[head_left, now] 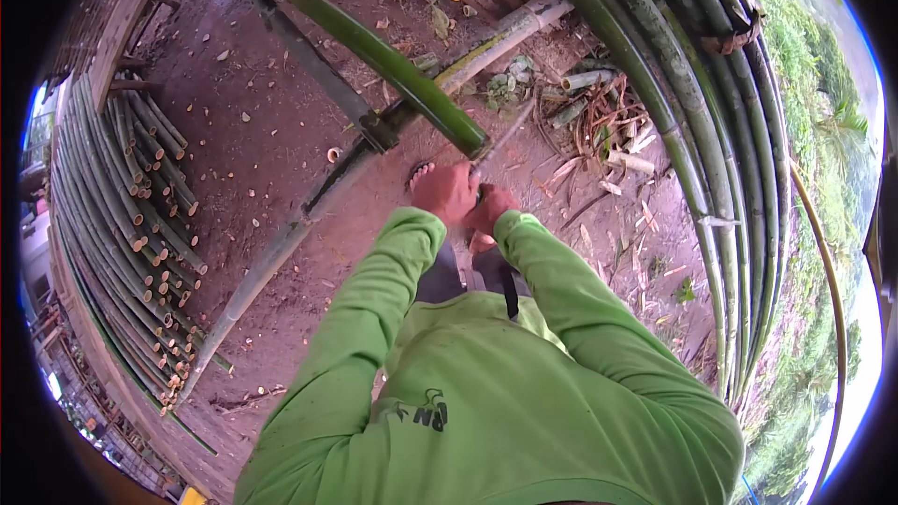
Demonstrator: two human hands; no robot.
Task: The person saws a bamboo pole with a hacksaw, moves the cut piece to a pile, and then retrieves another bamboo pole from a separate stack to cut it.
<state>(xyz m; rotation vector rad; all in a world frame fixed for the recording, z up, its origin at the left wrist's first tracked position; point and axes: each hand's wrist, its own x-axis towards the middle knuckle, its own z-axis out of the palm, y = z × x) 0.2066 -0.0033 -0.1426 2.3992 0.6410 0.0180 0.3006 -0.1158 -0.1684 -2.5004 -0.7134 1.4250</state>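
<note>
So we had both mitts bunched up close together near the middle of the view, our left hand and our right hand each curled closed, knuckles up. A long thin tool, maybe a blade, poked out from between them toward 1 o'clock, but honestly we couldn't tell which hand had the grip, or whether either one was pinching the bamboo too. The green bamboo pole came in from 11 o'clock, lay across a weathered support pole, and its near end sat just beyond our knuckles, right by the tool. Sketchy bits, in our opinion: the pole had a round, slick-looking skin, so a sideways push could've rolled it on that support and thrown the edge off line. With our hands that tight to the end, a slip could've nicked knuckles. Worse, one bare-toed foot was right beside the left hand at about 11 o'clock and the other foot just under our hands at 6, so a glancing stroke carried downward could've found toes. The offcuts at 2 o'clock could've turned an ankle if we'd stepped that way, and swinging wide to the right could've snagged the long bamboo poles arching from 1 down to 4.
</note>
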